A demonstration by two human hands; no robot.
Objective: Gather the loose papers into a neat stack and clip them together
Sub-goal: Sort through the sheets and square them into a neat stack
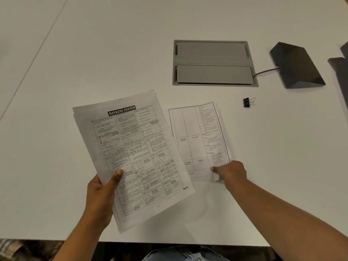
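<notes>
Left hand (102,187) grips raised papers (131,157); right hand (230,171) pinches timetable sheet (197,140).

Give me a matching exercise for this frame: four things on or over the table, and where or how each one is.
Things:
1. Banking System sheets
2. timetable sheets
3. binder clip
4. black wedge-shaped device

States:
A. lying alone on the table, untouched
B. held in the left hand
C. flat on the table, gripped at the near corner by the right hand
D. cabled to the grey hatch

Pairs: 1-B, 2-C, 3-A, 4-D
</notes>
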